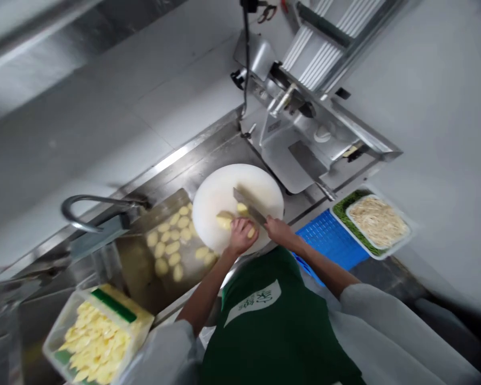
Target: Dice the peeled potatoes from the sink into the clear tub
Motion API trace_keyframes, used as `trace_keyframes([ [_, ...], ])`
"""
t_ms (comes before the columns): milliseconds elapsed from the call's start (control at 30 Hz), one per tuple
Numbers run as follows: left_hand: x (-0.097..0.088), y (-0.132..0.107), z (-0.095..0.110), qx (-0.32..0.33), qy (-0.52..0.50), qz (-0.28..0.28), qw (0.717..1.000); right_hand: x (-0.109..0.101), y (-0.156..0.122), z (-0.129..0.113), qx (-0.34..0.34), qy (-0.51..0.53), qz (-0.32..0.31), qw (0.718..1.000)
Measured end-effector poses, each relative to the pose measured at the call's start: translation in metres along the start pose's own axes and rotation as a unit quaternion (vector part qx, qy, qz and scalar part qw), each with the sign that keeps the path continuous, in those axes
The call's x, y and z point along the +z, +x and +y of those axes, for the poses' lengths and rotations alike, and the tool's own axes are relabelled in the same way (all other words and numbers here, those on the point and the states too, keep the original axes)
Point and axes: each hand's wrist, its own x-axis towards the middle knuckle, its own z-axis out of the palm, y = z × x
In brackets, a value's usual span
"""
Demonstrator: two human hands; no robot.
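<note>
A round white cutting board (208,187) lies before me at the sink's edge. My right hand (279,232) is wrapped round the handle of a kitchen knife (249,206), whose blade slants up and left over the board. Beside the blade sits a peeled potato piece (242,208). My left hand (242,235) is closed on a pale peeled potato (251,232), partly covered by the fingers. Just left of those fingers, another piece of potato (223,220) rests on the board.
Several peeled potatoes (172,248) lie in the sink, under a curved faucet (80,199). A clear bin (56,337) holds cut potato pieces. To the right are a metal slicer (294,155), a blue crate (332,238) and a tray of pale shreds (379,222) with greens.
</note>
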Motion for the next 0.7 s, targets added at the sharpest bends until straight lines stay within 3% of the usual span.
trace_keyframes([
  [100, 0.043, -0.042, -0.005, -0.027, 0.011, 0.024, 0.999, -0.005, -0.01, -0.006, -0.029, -0.021, 0.009, 0.999],
  [167, 0.051, -0.054, -0.004, -0.052, 0.011, 0.048, 0.997, -0.008, -0.019, -0.005, -0.028, -0.03, 0.012, 0.999],
  [300, 0.026, -0.07, 0.002, -0.089, -0.003, 0.117, 0.989, -0.009, -0.042, 0.005, -0.029, -0.046, 0.006, 0.999],
  [400, 0.005, -0.081, 0.004, -0.121, 0.001, 0.195, 0.973, 0.001, -0.058, 0.014, -0.02, -0.054, 0.007, 0.998],
  [467, -0.001, -0.086, 0.002, -0.134, 0.004, 0.219, 0.966, 0.01, -0.07, 0.02, -0.021, -0.056, -0.004, 0.998],
  [567, 0.003, -0.085, 0.0, -0.118, -0.005, 0.191, 0.974, 0.024, -0.092, 0.028, -0.031, -0.056, -0.047, 0.997],
  [700, 0.02, -0.075, 0.003, -0.051, -0.036, 0.103, 0.993, 0.036, -0.117, 0.033, -0.031, -0.053, -0.095, 0.994],
])
